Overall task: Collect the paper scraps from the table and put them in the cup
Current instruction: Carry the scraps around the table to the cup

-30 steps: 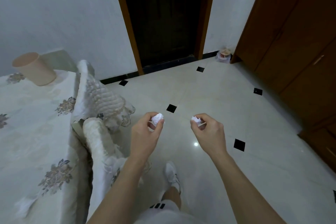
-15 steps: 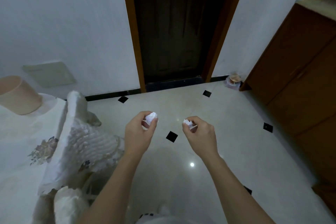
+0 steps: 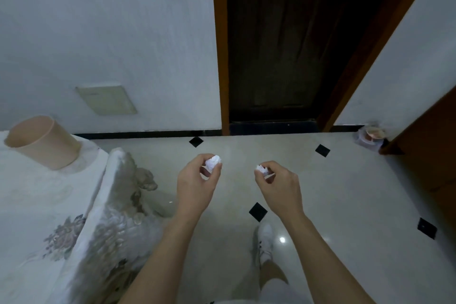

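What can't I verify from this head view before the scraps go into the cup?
- Inside of the cup: head view, its own wall hides the contents.
- Table: head view, cut off by the left edge, so leftover scraps cannot be ruled out.
- Scrap in the left hand and scrap in the right hand: head view, fingers cover most of each, so one piece or several is unclear.
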Motion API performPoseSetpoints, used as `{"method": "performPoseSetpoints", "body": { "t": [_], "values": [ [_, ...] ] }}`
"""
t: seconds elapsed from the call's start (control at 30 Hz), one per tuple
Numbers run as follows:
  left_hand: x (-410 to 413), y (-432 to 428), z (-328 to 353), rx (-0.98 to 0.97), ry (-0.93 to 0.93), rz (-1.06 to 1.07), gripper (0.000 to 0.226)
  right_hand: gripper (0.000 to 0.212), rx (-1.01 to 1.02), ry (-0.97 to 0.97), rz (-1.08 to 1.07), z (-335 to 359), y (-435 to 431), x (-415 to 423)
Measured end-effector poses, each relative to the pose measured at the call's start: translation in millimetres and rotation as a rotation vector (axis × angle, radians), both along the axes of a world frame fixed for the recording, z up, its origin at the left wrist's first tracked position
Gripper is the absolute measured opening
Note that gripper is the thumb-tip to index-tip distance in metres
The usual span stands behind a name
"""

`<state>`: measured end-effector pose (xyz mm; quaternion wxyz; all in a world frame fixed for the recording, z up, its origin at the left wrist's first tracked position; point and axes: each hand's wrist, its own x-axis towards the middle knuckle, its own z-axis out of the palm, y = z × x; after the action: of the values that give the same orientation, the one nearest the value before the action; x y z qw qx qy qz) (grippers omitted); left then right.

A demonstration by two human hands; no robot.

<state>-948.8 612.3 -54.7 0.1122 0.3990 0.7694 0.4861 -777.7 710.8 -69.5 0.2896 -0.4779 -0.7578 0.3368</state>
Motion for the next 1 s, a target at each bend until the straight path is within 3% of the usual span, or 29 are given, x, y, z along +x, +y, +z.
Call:
{"method": "performPoseSetpoints", "body": {
  "t": [0.47,0.67,1.0],
  "values": [
    [-110.2,200.1,22.3,-0.026,0.039,0.317,0.009,0.007,0.009,0.004,0.316,27.7,263.9,-139.4],
    [-148.5,213.3,17.7,-0.056,0.02,0.471,0.007,0.002,-0.05,0.002,0.485,22.5,298.1,-208.6],
    [-247.1,214.6,3.6,-0.086,-0.001,0.687,0.008,0.013,-0.039,-0.049,0.669,17.1,310.9,-346.5]
  ]
}}
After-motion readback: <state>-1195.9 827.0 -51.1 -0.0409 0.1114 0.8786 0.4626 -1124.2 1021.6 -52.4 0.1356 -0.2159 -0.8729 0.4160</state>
